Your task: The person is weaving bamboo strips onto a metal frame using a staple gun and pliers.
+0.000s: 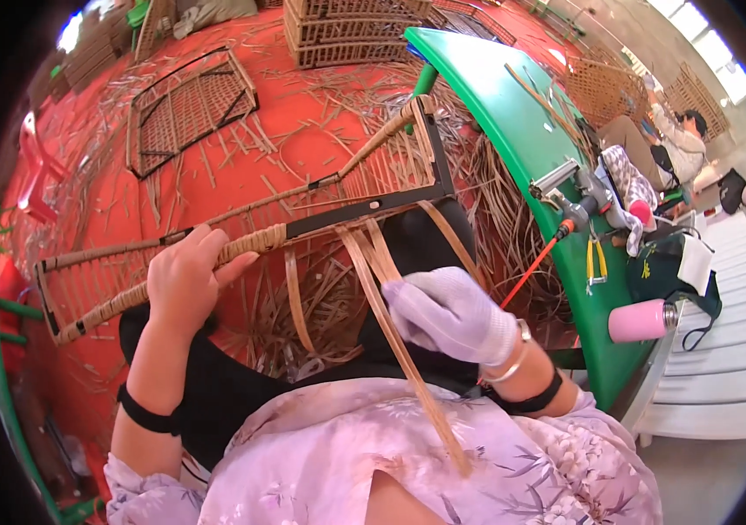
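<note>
A long rattan-wrapped frame (pixel 408 198) with dark metal bars lies slantwise across my lap. Its near edge is bound in tan strip for part of its length, and a stretch of black metal shows bare toward the right. My bare left hand (pixel 182 282) is closed around the wrapped part of that edge, thumb on the near side. In a pale glove, my right hand (pixel 447 313) has its fingers curled on flat rattan strips (pixel 380 249) hanging from the bar. One long strip (pixel 416 385) runs down over my patterned shirt. Its fingertips are partly hidden.
At my right stands a green table (pixel 497 118) with an air tool (pixel 578 210), yellow-handled pliers (pixel 597 261) and a pink bottle (pixel 640 321). Loose strips litter the red floor (pixel 285 87). Beyond are another frame (pixel 191 114), stacked woven panels (pixel 351 35) and a seated person (pixel 679 144).
</note>
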The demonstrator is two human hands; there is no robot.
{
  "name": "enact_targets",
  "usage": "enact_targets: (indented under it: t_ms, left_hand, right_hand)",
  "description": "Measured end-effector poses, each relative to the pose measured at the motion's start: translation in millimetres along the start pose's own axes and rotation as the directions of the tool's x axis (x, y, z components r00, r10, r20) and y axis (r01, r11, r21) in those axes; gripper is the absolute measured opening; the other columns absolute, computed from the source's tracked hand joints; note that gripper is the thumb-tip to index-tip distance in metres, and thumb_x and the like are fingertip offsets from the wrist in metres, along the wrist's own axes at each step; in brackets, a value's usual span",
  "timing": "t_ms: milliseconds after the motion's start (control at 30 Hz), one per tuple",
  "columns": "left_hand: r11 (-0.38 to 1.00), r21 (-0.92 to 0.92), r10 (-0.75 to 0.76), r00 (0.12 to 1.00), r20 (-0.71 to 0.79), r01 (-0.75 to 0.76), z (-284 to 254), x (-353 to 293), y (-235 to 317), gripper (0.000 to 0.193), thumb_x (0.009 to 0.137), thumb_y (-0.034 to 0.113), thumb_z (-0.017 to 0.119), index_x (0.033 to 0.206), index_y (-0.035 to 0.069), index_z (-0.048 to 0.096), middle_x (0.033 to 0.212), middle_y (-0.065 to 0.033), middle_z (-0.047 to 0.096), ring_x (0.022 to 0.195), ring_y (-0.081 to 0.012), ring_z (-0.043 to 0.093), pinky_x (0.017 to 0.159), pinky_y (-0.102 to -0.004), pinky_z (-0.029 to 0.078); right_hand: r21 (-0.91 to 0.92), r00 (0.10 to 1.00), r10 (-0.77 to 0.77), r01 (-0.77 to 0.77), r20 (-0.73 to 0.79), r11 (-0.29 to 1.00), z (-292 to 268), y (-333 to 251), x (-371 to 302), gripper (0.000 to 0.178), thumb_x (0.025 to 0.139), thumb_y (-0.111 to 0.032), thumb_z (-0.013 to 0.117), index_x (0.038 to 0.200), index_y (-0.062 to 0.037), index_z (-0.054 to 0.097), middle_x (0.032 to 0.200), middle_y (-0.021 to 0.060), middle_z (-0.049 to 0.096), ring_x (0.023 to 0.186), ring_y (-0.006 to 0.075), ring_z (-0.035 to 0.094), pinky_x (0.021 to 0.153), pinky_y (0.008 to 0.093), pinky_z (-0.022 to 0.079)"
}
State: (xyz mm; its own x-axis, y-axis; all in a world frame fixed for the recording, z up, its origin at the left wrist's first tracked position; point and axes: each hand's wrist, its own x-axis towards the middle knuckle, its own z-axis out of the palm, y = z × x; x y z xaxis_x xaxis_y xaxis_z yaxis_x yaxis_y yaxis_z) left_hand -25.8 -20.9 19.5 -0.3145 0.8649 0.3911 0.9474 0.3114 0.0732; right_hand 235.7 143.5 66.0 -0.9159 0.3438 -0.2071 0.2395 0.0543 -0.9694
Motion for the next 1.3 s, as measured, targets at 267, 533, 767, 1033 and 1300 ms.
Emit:
enact_targets:
  t_ms: [267, 533, 767, 1033, 1300]
  left_hand:
    - [0.999, -0.040, 0.009, 0.999, -0.034, -0.010, -1.8, 7.3, 7.7, 0.033, 0.082, 0.036, 0.068, 0.079, 0.006, 0.055, 0.073, -0.0091, 0.054, 0.066, -0.0333, 0.057, 0.057, -0.0414, 0.045]
    - [1.000, 0.029, 0.004, 0.999, 0.040, -0.006, 0.2, 8.3, 9.0, 0.033, 0.084, 0.038, 0.066, 0.081, 0.006, 0.057, 0.075, -0.0108, 0.055, 0.069, -0.0356, 0.058, 0.058, -0.0420, 0.044]
    - [1.000, -0.002, -0.011, 1.000, 0.013, 0.011, 1.4, 10.2, 12.9, 0.033, 0.086, 0.038, 0.064, 0.081, 0.006, 0.058, 0.075, -0.0111, 0.056, 0.070, -0.0359, 0.058, 0.060, -0.0424, 0.045]
    - [1.000, 0.011, -0.012, 1.000, 0.012, 0.012, -0.2, 8.6, 9.8, 0.033, 0.086, 0.038, 0.064, 0.082, 0.006, 0.059, 0.076, -0.0111, 0.057, 0.071, -0.0355, 0.059, 0.061, -0.0418, 0.046]
    - [1.000, -0.003, -0.010, 1.000, 0.020, 0.010, 0.0, 8.4, 9.2, 0.033, 0.086, 0.038, 0.064, 0.084, 0.006, 0.060, 0.078, -0.0114, 0.058, 0.071, -0.0355, 0.059, 0.061, -0.0416, 0.046]
  right_hand:
    - [0.289, 0.960, 0.184, -0.119, -0.210, 0.950, -42.5, 27.8, 9.8, 0.063, 0.101, -0.049, 0.033, 0.103, 0.0037, 0.067, 0.086, 0.0120, 0.068, 0.077, 0.0203, 0.067, 0.074, 0.0293, 0.054]
    - [0.759, 0.945, 0.199, 0.072, -0.259, 0.647, -13.8, 77.1, 58.9, 0.036, 0.094, -0.013, 0.053, 0.128, -0.0042, 0.048, 0.098, 0.0095, 0.065, 0.082, 0.0190, 0.065, 0.072, 0.0324, 0.053]
    - [0.529, 0.920, 0.044, 0.184, -0.389, 0.829, -20.1, 83.6, 66.2, 0.033, 0.093, -0.013, 0.055, 0.125, -0.0050, 0.052, 0.092, 0.0095, 0.066, 0.077, 0.0163, 0.065, 0.071, 0.0304, 0.054]
    - [-0.268, 0.822, -0.237, 0.107, -0.518, 0.957, -25.8, 91.9, 83.6, 0.030, 0.089, -0.019, 0.055, 0.112, 0.0005, 0.054, 0.083, 0.0189, 0.065, 0.078, 0.0350, 0.064, 0.072, 0.0402, 0.050]
    - [-0.548, 0.861, -0.252, -0.037, -0.442, 0.836, -35.1, 74.5, 69.6, 0.029, 0.089, -0.020, 0.060, 0.102, 0.0038, 0.048, 0.079, 0.0205, 0.065, 0.078, 0.0389, 0.064, 0.068, 0.0428, 0.050]
